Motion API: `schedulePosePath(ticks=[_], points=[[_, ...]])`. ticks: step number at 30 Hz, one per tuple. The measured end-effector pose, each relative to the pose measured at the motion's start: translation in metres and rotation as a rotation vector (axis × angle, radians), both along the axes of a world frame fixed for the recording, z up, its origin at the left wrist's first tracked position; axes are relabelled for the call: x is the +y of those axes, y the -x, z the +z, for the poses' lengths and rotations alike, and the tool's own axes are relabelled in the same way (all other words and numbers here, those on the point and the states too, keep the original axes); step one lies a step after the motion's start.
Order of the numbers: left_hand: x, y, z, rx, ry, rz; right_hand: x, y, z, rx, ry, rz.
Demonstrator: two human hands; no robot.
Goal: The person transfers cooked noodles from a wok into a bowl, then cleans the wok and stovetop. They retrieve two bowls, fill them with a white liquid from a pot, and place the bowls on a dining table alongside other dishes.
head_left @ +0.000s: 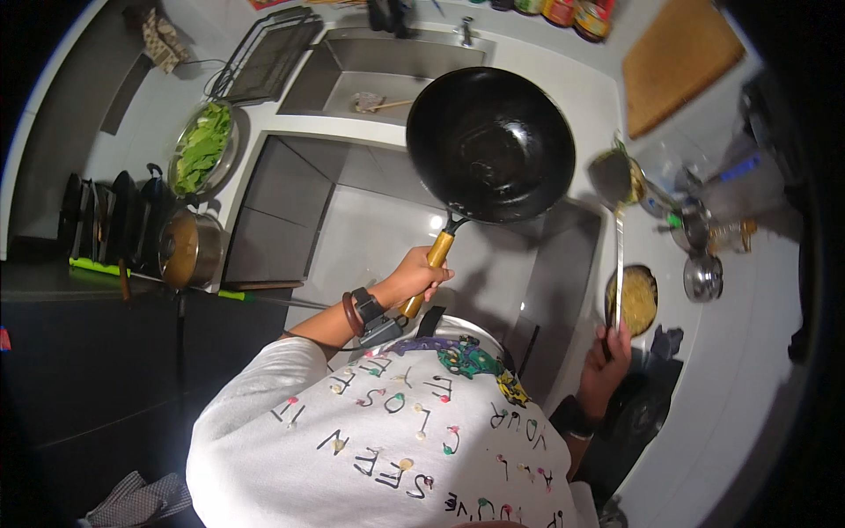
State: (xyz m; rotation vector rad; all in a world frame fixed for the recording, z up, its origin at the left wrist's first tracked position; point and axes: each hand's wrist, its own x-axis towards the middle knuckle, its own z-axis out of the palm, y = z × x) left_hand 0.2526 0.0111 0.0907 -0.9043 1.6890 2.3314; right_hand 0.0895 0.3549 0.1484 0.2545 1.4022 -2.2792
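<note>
My left hand (pixel 418 275) is closed around the wooden handle of a black wok (pixel 493 145). The wok is raised over the gap in the counter, and its dark inside shines with a little liquid or oil. On the right, my right hand (pixel 607 356) grips the dark end of a long metal cooking utensil (pixel 620 264). The far end of that utensil reaches a dark bowl (pixel 607 180) with some food in it, and its tip cannot be made out. Close to my right hand stands a round dish of yellowish food (pixel 638 299), partly behind the utensil.
A sink (pixel 352 88) with a small brush-like item lies beyond the gap. Leafy greens (pixel 204 145) fill a metal bowl at left, near a steel pot (pixel 189 251) and upright dark pans (pixel 106 211). Metal jars (pixel 702 277) and a wooden board (pixel 682 62) stand at right.
</note>
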Motion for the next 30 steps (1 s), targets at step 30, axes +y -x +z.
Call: schedulePosePath(ticks=[30], points=[[-0.374, 0.148, -0.089, -0.213, -0.356, 0.429, -0.625, 0.246, -0.181, -0.781, -0.137, 1.131]])
